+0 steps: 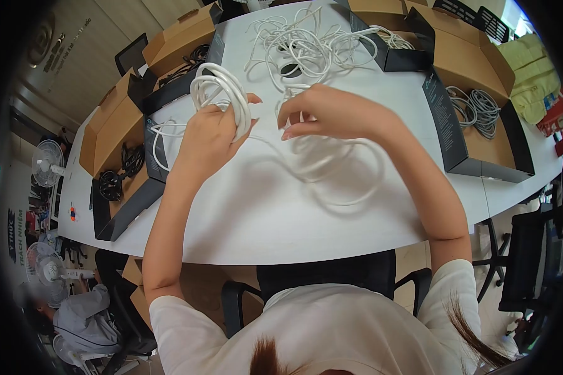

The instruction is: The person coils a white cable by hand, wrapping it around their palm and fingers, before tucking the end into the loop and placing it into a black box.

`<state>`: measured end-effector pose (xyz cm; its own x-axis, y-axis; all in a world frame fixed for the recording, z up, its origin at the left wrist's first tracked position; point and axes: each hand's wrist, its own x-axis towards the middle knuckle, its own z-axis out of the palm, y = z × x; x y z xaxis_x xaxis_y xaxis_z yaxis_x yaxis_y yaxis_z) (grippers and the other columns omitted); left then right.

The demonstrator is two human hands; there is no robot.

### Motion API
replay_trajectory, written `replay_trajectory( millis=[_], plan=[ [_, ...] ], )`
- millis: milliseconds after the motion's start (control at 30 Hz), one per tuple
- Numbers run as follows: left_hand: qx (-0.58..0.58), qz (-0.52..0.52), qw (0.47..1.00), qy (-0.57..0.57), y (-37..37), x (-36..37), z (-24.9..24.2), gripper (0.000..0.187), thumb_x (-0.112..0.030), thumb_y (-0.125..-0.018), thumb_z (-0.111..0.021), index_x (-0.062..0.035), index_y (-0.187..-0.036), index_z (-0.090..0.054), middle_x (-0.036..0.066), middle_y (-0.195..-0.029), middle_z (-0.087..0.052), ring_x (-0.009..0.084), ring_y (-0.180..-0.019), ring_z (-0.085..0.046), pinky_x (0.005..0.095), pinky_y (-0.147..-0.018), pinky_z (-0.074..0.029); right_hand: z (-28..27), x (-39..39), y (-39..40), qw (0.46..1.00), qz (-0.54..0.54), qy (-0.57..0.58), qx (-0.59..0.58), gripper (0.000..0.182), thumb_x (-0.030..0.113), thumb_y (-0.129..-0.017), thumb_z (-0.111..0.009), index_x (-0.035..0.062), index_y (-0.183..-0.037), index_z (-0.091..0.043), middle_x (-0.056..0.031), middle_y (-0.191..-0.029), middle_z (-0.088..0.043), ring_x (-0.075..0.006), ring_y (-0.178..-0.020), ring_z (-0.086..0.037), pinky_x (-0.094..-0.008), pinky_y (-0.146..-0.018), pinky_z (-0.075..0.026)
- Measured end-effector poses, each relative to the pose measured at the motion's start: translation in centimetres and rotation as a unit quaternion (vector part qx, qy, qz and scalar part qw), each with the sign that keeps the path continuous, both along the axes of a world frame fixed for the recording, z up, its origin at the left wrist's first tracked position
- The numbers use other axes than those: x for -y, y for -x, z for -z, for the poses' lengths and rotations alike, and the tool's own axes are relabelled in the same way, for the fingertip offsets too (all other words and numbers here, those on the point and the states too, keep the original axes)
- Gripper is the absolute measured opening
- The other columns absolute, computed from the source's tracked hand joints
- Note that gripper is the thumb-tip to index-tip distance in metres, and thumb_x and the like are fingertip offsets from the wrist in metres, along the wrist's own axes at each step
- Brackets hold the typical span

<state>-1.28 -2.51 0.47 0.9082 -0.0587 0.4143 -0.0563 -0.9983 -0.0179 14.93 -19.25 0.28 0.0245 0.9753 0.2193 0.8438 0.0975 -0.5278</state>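
My left hand (216,134) is wrapped round a looped bundle of white cable (222,84), held above the white table (244,240). To its right, my right hand (309,112) is raised with the fingers curled and the thumb below them; whether a strand lies between them is unclear. Loose loops of white cable (350,172), blurred by motion, hang or lie below my right hand. Behind both hands, a large tangle of white cables (300,44) spreads over the far part of the table.
Open boxes with black cables (122,172) stand at the left. At the right, one open box holds a grey cable coil (475,112); another behind it holds white cable (391,40). A black chair (328,267) is at the near edge. A person (87,319) sits at lower left.
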Motion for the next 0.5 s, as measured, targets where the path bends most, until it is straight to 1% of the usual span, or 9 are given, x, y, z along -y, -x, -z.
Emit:
replay_trajectory(
  millis=[33,67,133,200,233,300,400,433,500],
  plan=[
    [0.001,-0.009,1.000,0.007,0.0,-0.3,0.3,0.036,-0.023,-0.078,-0.069,-0.0016,-0.103,-0.056,0.008,-0.096,-0.064,0.0305,-0.074,-0.058,0.0393,-0.067,-0.045,-0.5,0.8,-0.2,0.999,-0.004,-0.027,-0.017,0.016,0.016,-0.082,-0.063,0.0024,-0.091,-0.064,-0.0111,-0.079,-0.065,-0.0275,-0.074,-0.062,-0.0361,-0.067,-0.048],
    [-0.040,-0.019,0.999,0.005,0.0,-0.6,0.6,0.038,-0.024,-0.079,-0.068,-0.0014,-0.106,-0.055,0.010,-0.096,-0.063,0.0319,-0.075,-0.058,0.0400,-0.068,-0.045,-1.1,1.6,-0.3,0.998,-0.007,-0.054,-0.032,0.018,0.015,-0.081,-0.063,0.0013,-0.092,-0.064,-0.0116,-0.083,-0.066,-0.0277,-0.077,-0.062,-0.0358,-0.069,-0.049],
    [-0.117,-0.043,0.992,0.005,0.1,-0.8,1.6,0.041,-0.024,-0.081,-0.066,-0.0008,-0.111,-0.053,0.014,-0.096,-0.062,0.0347,-0.079,-0.058,0.0414,-0.070,-0.045,-2.1,3.1,0.7,0.999,0.035,-0.003,0.010,0.021,0.015,-0.081,-0.064,0.0001,-0.095,-0.063,-0.0128,-0.086,-0.065,-0.0289,-0.081,-0.062,-0.0358,-0.073,-0.049],
    [-0.122,-0.072,0.989,0.047,0.3,-1.5,2.6,0.041,-0.023,-0.083,-0.064,-0.0012,-0.116,-0.051,0.017,-0.094,-0.061,0.0366,-0.082,-0.058,0.0418,-0.072,-0.045,-1.2,4.1,2.0,0.998,0.036,0.017,0.041,0.025,0.017,-0.080,-0.065,0.0004,-0.098,-0.062,-0.0133,-0.095,-0.064,-0.0293,-0.089,-0.060,-0.0375,-0.079,-0.048],
    [-0.126,-0.084,0.986,0.066,0.3,-1.8,2.9,0.042,-0.022,-0.084,-0.063,-0.0014,-0.118,-0.050,0.019,-0.092,-0.061,0.0375,-0.083,-0.058,0.0419,-0.073,-0.045,-0.8,4.3,2.8,0.999,0.009,0.025,0.048,0.029,0.019,-0.079,-0.066,0.0024,-0.102,-0.061,-0.0121,-0.109,-0.059,-0.0286,-0.102,-0.056,-0.0365,-0.086,-0.046],
    [-0.087,-0.059,0.987,0.122,0.4,-1.8,2.9,0.042,-0.022,-0.085,-0.062,-0.0017,-0.119,-0.049,0.021,-0.093,-0.061,0.0383,-0.086,-0.058,0.0422,-0.075,-0.045,2.2,4.3,4.1,0.996,-0.016,-0.056,0.065,0.031,0.020,-0.079,-0.066,0.0043,-0.104,-0.059,-0.0103,-0.117,-0.055,-0.0282,-0.111,-0.051,-0.0374,-0.092,-0.043],
    [-0.052,-0.052,0.986,0.148,0.7,-2.0,2.6,0.041,-0.022,-0.085,-0.062,-0.0012,-0.118,-0.049,0.019,-0.087,-0.060,0.0366,-0.083,-0.058,0.0407,-0.074,-0.045,4.0,2.5,5.8,0.958,-0.055,-0.195,0.204,0.027,0.015,-0.073,-0.065,0.0029,-0.095,-0.057,-0.0102,-0.105,-0.056,-0.0270,-0.105,-0.054,-0.0388,-0.096,-0.040],
    [-0.045,-0.054,0.987,0.147,0.7,-2.2,2.5,0.041,-0.021,-0.085,-0.062,-0.0009,-0.118,-0.049,0.018,-0.084,-0.059,0.0356,-0.081,-0.058,0.0400,-0.073,-0.045,4.2,1.6,6.2,0.940,-0.055,-0.214,0.262,0.026,0.015,-0.073,-0.064,0.0040,-0.096,-0.057,-0.0099,-0.106,-0.056,-0.0266,-0.108,-0.053,-0.0396,-0.099,-0.037],
    [-0.029,-0.045,0.985,0.162,0.6,-3.1,2.5,0.038,-0.021,-0.087,-0.060,-0.0002,-0.117,-0.049,0.012,-0.076,-0.056,0.0267,-0.068,-0.056,0.0342,-0.064,-0.044,4.6,-0.2,6.8,0.892,-0.050,-0.249,0.374,0.025,0.016,-0.073,-0.062,0.0061,-0.096,-0.056,-0.0093,-0.109,-0.056,-0.0258,-0.113,-0.050,-0.0412,-0.105,-0.032]
  ],
)
